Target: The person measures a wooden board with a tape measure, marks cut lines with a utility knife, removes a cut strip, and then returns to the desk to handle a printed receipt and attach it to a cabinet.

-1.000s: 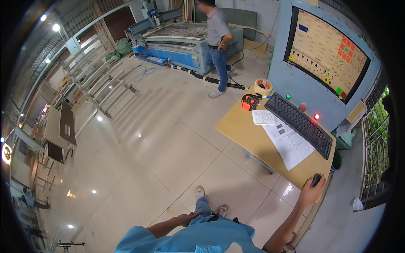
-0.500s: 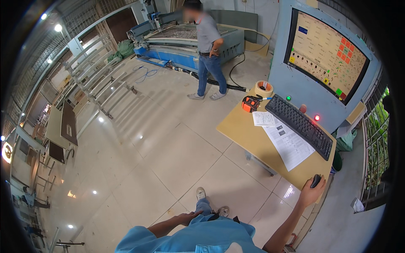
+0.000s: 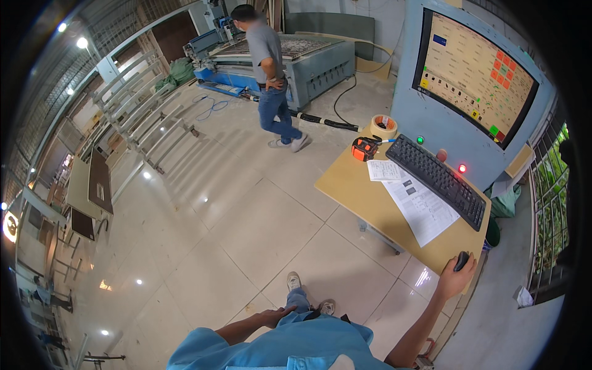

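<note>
My right hand [image 3: 455,279] rests over a black computer mouse [image 3: 461,261] at the near right corner of a tan wooden desk [image 3: 351,203], its fingers curled round it. Low against my body, beside my thigh, my left hand [image 3: 275,317] lies flat with nothing visible in it. A black keyboard [image 3: 436,182] stretches along the desk beneath a screen [image 3: 475,74] set in a blue-grey cabinet [image 3: 404,92]. Printed sheets [image 3: 420,209] and a small notepad page [image 3: 383,170] lie in front of the keyboard.
An orange-and-black tape measure [image 3: 364,149] and tape rolls [image 3: 383,126] sit at the desk's far end. A co-worker [image 3: 271,80] walks beside a large blue flatbed machine [image 3: 320,71]. A metal rack [image 3: 145,114] stands left; a barred window [image 3: 549,203] is at right.
The co-worker has stepped leftward along the machine. My right hand stays on the mouse, and my left hand remains by my thigh.
</note>
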`<control>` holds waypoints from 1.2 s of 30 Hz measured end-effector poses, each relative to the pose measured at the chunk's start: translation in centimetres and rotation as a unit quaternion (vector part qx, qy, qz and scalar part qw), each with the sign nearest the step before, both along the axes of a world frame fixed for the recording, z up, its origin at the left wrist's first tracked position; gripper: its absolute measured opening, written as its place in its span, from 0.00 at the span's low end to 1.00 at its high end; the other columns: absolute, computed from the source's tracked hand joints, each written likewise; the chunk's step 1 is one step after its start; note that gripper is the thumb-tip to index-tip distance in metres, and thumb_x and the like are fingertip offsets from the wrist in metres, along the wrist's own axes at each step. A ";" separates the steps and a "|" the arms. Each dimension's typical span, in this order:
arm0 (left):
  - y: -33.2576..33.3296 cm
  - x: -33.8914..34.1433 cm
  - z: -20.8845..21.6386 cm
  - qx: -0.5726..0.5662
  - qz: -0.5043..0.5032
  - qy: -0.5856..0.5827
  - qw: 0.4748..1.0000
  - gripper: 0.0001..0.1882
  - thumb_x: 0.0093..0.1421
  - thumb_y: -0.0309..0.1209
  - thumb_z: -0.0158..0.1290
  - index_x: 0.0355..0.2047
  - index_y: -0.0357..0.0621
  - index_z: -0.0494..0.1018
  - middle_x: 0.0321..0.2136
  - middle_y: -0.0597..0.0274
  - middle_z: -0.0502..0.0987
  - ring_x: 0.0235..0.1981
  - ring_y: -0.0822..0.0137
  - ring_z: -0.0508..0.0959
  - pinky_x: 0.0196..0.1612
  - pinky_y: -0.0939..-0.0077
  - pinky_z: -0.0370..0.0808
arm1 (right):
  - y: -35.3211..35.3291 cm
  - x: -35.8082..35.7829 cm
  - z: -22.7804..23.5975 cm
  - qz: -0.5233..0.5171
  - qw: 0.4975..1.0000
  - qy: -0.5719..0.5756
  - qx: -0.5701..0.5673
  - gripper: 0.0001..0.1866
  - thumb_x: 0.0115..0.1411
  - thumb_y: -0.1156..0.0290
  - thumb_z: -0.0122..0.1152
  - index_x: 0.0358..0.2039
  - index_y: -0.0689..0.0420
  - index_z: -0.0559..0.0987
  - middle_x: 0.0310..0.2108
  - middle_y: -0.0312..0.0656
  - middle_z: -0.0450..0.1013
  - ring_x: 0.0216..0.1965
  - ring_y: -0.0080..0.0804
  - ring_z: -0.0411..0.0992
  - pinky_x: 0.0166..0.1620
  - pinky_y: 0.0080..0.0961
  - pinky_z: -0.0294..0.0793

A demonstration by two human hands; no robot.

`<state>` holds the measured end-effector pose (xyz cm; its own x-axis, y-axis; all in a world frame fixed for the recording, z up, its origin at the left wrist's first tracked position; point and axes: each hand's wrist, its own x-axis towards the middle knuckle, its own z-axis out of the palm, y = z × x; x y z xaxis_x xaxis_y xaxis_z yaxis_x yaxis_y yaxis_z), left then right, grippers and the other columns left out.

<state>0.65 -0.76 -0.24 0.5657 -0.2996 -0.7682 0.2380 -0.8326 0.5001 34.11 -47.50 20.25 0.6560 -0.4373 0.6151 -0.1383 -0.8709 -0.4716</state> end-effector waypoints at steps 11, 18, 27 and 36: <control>1.0 -0.5 -1.1 -0.006 -0.022 -0.030 0.999 0.60 0.58 0.47 0.63 0.75 0.73 0.27 0.66 0.40 0.61 0.61 0.36 0.72 0.61 0.49 0.72 | 0.1 0.0 -0.1 0.001 1.000 -0.010 0.006 0.29 0.62 0.64 0.60 0.64 0.53 0.70 0.65 0.54 0.65 0.64 0.56 0.65 0.62 0.45 0.68; 1.3 -0.4 -0.4 -0.026 -0.007 -0.024 0.999 0.63 0.55 0.42 0.66 0.75 0.73 0.27 0.66 0.39 0.60 0.59 0.35 0.73 0.60 0.48 0.73 | 0.2 0.1 -0.1 -0.002 1.000 -0.026 0.000 0.29 0.62 0.64 0.60 0.64 0.53 0.71 0.64 0.54 0.66 0.63 0.55 0.66 0.62 0.44 0.69; 1.7 0.1 1.6 -0.028 -0.004 -0.039 0.999 0.66 0.52 0.36 0.68 0.75 0.71 0.27 0.67 0.41 0.60 0.58 0.35 0.74 0.60 0.48 0.73 | 0.5 0.1 0.5 -0.005 1.000 -0.022 -0.006 0.28 0.61 0.67 0.61 0.63 0.53 0.71 0.64 0.54 0.66 0.63 0.55 0.67 0.62 0.44 0.69; 2.0 0.0 3.0 -0.053 -0.012 -0.127 0.990 0.59 0.58 0.38 0.62 0.75 0.69 0.28 0.64 0.38 0.66 0.56 0.36 0.76 0.58 0.49 0.75 | 1.1 -0.3 1.6 -0.006 1.000 -0.004 0.016 0.29 0.62 0.69 0.62 0.64 0.52 0.70 0.64 0.54 0.66 0.62 0.55 0.67 0.61 0.43 0.70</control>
<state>0.61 1.27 2.81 0.7290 -0.3861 -0.5653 0.0737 -0.7767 0.6255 33.80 -46.42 21.83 0.6465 -0.4641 0.6055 -0.1443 -0.8537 -0.5004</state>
